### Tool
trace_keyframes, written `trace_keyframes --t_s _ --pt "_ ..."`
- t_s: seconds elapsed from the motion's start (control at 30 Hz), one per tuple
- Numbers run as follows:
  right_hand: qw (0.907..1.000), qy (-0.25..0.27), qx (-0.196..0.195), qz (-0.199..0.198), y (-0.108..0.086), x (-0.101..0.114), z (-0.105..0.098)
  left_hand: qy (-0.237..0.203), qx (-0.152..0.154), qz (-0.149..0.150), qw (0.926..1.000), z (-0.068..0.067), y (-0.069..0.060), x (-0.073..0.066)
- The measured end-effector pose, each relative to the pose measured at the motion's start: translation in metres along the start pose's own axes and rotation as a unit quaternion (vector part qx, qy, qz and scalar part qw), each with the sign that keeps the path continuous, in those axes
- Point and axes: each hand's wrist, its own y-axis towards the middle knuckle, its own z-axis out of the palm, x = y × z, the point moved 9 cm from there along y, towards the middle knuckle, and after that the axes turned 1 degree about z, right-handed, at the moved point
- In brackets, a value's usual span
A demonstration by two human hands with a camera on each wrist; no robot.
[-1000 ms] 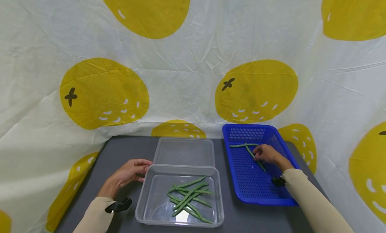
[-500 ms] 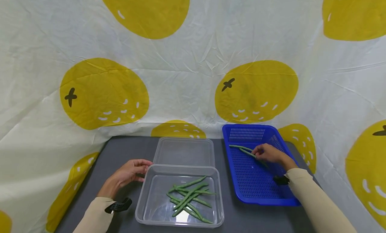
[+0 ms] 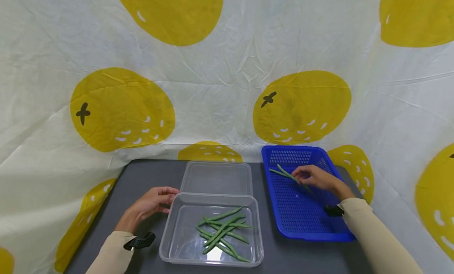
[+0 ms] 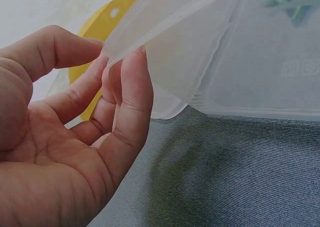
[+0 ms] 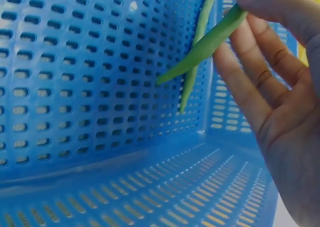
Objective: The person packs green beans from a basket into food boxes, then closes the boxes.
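Observation:
Over the blue basket (image 3: 278, 222) in the head view, my right hand (image 3: 317, 178) pinches a green bean (image 5: 210, 44) between thumb and fingertips. The right wrist view shows a second green bean (image 5: 188, 87) behind it, on the basket's floor. My left hand (image 3: 153, 203) is at the far left corner of a clear plastic container (image 3: 164, 242). In the left wrist view, its thumb and fingers pinch the container's rim. Several green beans (image 3: 222, 231) lie crossed in a loose pile inside the container.
A clear lid (image 3: 217, 178) lies flat behind the container on the dark grey table (image 3: 149, 173). The basket stands at the table's right side. A white curtain (image 3: 213, 108) with yellow fruit prints hangs at the back and sides.
My right hand has lifted one bean and swung its far end up, with a slight shift left. The two beans' crossing has changed. My left hand and the container stay put.

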Motion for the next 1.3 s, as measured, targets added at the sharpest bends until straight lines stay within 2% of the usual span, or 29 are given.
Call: trace_keyframes --t_s 0.17,0.53,0.93,1.3 --pt "0.9993 -0.025 -0.015 -0.025 0.002 0.014 -0.002 0.0 -0.007 -0.004 1.0 0.0 0.001 0.001" --pt "0.9974 -0.033 -0.034 -0.054 0.006 0.054 -0.001 0.004 -0.007 -0.002 1.0 -0.001 0.002 0.001" --pt "0.9936 -0.025 -0.01 -0.11 0.011 0.097 0.014 0.007 -0.007 -0.003 0.9999 -0.001 0.001 0.001" --pt "0.9921 -0.004 0.013 -0.124 0.012 0.128 0.031 0.004 0.004 0.005 1.0 0.001 -0.002 -0.002"
